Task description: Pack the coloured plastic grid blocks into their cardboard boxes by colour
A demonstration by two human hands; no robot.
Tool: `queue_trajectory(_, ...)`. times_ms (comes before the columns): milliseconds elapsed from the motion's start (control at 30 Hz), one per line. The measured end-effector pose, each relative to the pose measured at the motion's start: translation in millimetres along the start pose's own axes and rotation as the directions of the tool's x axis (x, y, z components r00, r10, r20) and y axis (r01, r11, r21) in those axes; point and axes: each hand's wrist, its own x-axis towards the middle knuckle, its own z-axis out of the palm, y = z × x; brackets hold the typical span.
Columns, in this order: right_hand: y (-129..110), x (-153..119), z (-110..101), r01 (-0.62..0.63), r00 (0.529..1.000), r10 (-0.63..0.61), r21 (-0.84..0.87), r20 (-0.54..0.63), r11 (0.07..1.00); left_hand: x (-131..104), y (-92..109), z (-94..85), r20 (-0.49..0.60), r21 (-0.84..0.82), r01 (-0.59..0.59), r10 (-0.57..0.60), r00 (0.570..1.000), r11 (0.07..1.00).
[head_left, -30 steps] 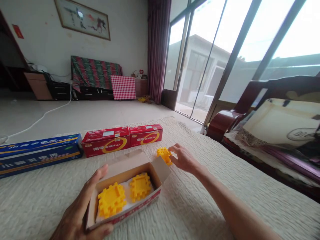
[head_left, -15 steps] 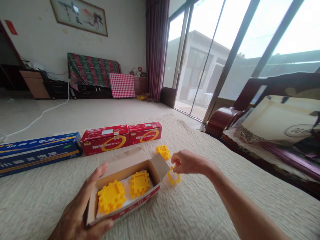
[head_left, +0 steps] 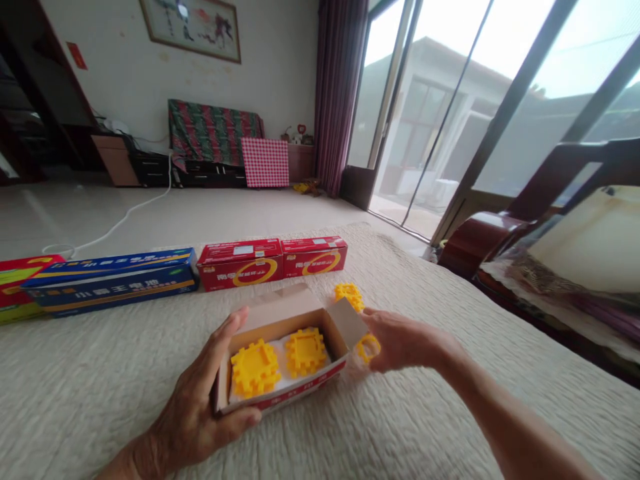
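An open cardboard box point(head_left: 300, 393) with red print rests on the quilted bed cover. Inside lie two groups of yellow notched plastic pieces, one left point(head_left: 254, 368) and one right point(head_left: 306, 351), on white lining. My left hand point(head_left: 205, 400) grips the left end of this box, thumb on the near wall and fingers along the far side. By its right flap point(head_left: 347, 325) is my right hand point(head_left: 400, 340), thumb and fingers apart around a yellow ring-like piece point(head_left: 369, 348); its fingertips are partly hidden. Just beyond, more yellow pieces point(head_left: 349, 295) lie on the cover.
Two red boxes, one left point(head_left: 241, 265) and one right point(head_left: 315, 257), stand in a row with a long blue box point(head_left: 120, 280) and a red-and-yellow-green box point(head_left: 20, 287). A dark wooden seat point(head_left: 475, 240) is at right. A white cable point(head_left: 127, 217) crosses the floor.
My right hand has opened from a closed shape and moved lower, around the ring-like piece. My left hand still holds the box. The whole view has shifted, so things appear farther right.
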Motion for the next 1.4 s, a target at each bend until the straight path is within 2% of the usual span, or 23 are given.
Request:
queue_trajectory(67,10.4,-6.2,-15.3,-0.092,0.992,0.089,-0.032,-0.092,0.995,0.8,0.0,-0.2,0.005,0.011,-0.025,0.025,1.000,1.000)
queue_trajectory(133,13.8,-11.8,-33.5,-0.120,0.959,0.104,-0.044,-0.264,0.992,1.3,-0.2,-0.4,0.009,0.021,-0.038,0.038,0.999,0.999)
queue_trajectory(200,2.5,-13.9,-48.7,-0.049,0.895,0.035,-0.020,-0.444,0.999,1.5,-0.2,-0.7,0.012,0.018,-0.040,0.040,0.999,0.999)
queue_trajectory(267,-22.7,-10.9,-56.5,0.091,0.826,-0.069,0.012,-0.560,0.996,1.5,0.3,-1.0,0.012,0.004,-0.032,0.032,0.999,0.999)
queue_trajectory(300,-37.9,-7.5,-57.2,0.157,0.816,-0.120,0.017,-0.565,0.987,1.5,0.6,-1.2,0.013,-0.004,-0.022,0.022,1.000,1.000)
queue_trajectory(367,-66.0,1.8,-53.5,0.256,0.863,-0.220,0.017,-0.454,0.967,1.6,1.5,-1.4,0.017,-0.011,0.006,-0.005,1.000,1.000)
queue_trajectory(467,-88.6,15.9,-41.4,0.293,0.909,-0.272,0.021,-0.316,0.956,1.7,1.6,-1.1,0.023,-0.007,0.017,-0.017,1.000,1.000)
queue_trajectory(633,-86.0,24.3,-27.0,0.314,0.928,-0.298,0.038,-0.222,0.949,1.0,-1.4,-0.2,0.018,0.012,-0.023,0.023,1.000,1.000)
queue_trajectory(733,-84.8,21.6,-27.6,0.327,0.923,-0.306,0.055,-0.235,0.943,0.7,-2.9,-0.1,0.000,0.021,-0.034,0.034,0.999,0.999)
queue_trajectory(800,-83.7,18.7,-32.3,0.333,0.910,-0.303,0.066,-0.283,0.941,0.8,-3.9,-0.1,-0.003,0.018,-0.049,0.049,0.999,0.999)
queue_trajectory(867,-77.7,16.6,-39.9,0.327,0.882,-0.275,0.077,-0.383,0.942,0.8,-4.7,0.0,-0.006,0.015,-0.064,0.064,0.998,0.998)
queue_trajectory(933,-63.7,17.0,-47.8,0.313,0.831,-0.228,0.088,-0.508,0.946,0.4,-4.7,0.2,-0.011,0.016,-0.057,0.057,0.998,0.998)
queue_trajectory(1000,-41.4,21.1,-52.1,0.284,0.779,-0.169,0.100,-0.604,0.954,-0.5,-3.9,0.5,-0.018,0.022,-0.041,0.041,0.999,0.999)
queue_trajectory(1067,-13.7,28.3,-50.0,0.230,0.754,-0.099,0.119,-0.649,0.966,-1.6,-2.8,1.0,-0.032,0.028,-0.008,0.009,0.999,1.000)
queue_trajectory(1133,13.9,36.7,-41.5,0.159,0.772,-0.023,0.157,-0.636,0.975,-2.4,-1.7,1.5,-0.048,0.037,0.025,-0.023,0.999,0.999)
queue_trajectory(1233,43.1,47.2,-22.8,0.101,0.849,0.005,0.171,-0.528,0.980,-2.5,0.7,2.5,-0.059,0.049,0.047,-0.044,0.997,0.998)
queue_trajectory(1300,51.3,51.0,-12.0,0.092,0.895,-0.012,0.159,-0.447,0.983,-2.2,3.5,3.1,-0.064,0.042,0.080,-0.078,0.995,0.996)
queue_trajectory(1400,53.4,52.6,-3.4,0.064,0.924,-0.002,0.148,-0.383,0.987,-1.8,7.6,3.9,-0.068,0.029,0.132,-0.129,0.989,0.991)
